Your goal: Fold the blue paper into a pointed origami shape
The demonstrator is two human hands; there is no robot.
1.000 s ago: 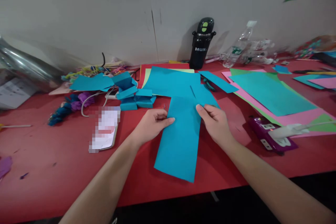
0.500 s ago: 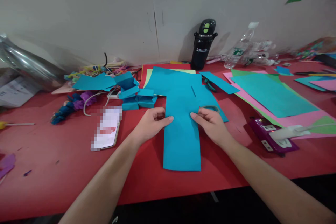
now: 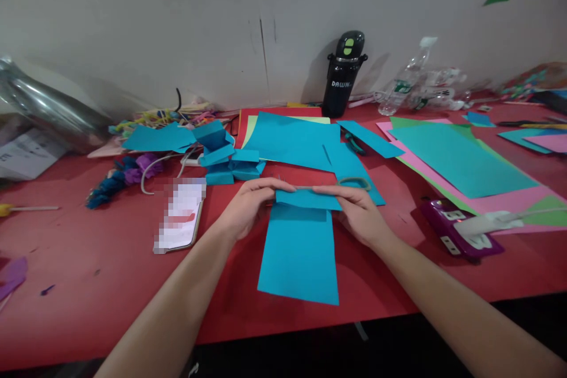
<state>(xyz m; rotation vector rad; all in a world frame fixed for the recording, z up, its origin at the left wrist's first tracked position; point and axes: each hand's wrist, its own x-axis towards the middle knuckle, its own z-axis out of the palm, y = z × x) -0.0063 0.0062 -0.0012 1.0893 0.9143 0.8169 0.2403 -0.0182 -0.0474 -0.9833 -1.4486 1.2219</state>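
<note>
blue rectangular paper strip (image 3: pixel 297 257) runs lengthwise toward me from my grip, left hand (image 3: pixel 253 204) and right hand (image 3: pixel 359 211) both pinching its folded far end, neither nearer.

- Spreads as a red bench (image 3: pixel 110 301)
- Carries a phone (image 3: pixel 182 220) at left
- Bears a black flask (image 3: pixel 339 85) at the rear
- Supports a purple power strip (image 3: pixel 463 245) at right

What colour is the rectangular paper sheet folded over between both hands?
The folded rectangular paper sheet is plain blue, showing best in the head view.
</note>
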